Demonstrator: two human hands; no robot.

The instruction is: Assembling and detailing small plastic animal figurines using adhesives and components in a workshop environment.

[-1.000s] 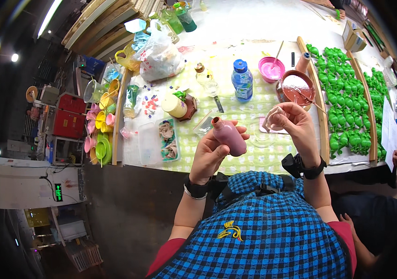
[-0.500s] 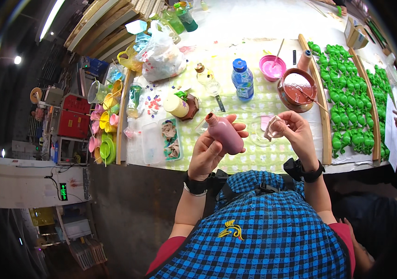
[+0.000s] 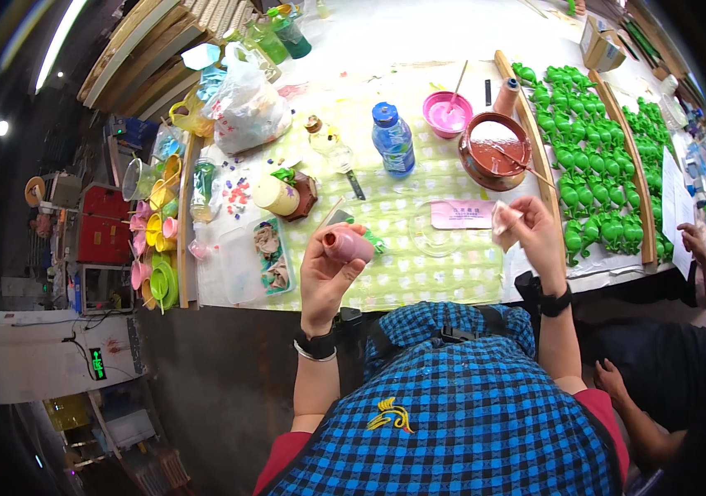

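My left hand grips a small pink clay vase, tilted so its open mouth faces me. My right hand pinches a small white scrap or cloth a little to the right of the vase, above the green checked tablecloth. A brown bowl of pinkish liquid with a stick in it stands just beyond my right hand, and a pink bowl with a stick sits behind it. A blue-capped water bottle stands between the two hands, farther back.
Rows of green figurines fill wooden racks at the right. A plastic bag, a cream jar, a small tray and stacked coloured cups crowd the left. Another person's hand holds paper at far right.
My left hand has turned the vase from upright-sideways to mouth-toward-me and lowered it slightly. My right hand shifted right and a bit closer, still pinching the white scrap.
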